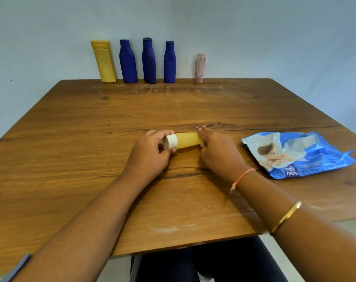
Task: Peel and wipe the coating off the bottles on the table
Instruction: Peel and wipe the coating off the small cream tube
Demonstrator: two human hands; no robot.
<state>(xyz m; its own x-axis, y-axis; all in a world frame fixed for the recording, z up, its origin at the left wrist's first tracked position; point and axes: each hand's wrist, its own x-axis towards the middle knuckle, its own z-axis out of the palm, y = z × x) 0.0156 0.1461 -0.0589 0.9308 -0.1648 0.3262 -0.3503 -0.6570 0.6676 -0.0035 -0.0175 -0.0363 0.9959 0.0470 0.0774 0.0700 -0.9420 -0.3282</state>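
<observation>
A small yellow-coated bottle [188, 140] with a white cap lies on its side in the middle of the wooden table [91, 129]. My left hand [150, 155] grips its white cap end, fingers curled round it. My right hand [215, 151] holds the other end of the bottle, its fingers hiding the base. Along the far edge against the wall stand a tall yellow bottle [104, 61], three blue-coated bottles [128, 61] [149, 60] [169, 62] and a small pink-white bottle [200, 67].
A blue pack of wet wipes [299, 154] lies flat on the table to the right of my right hand. White smears mark the wood near the front edge and near the far row. The near table edge runs just above my lap.
</observation>
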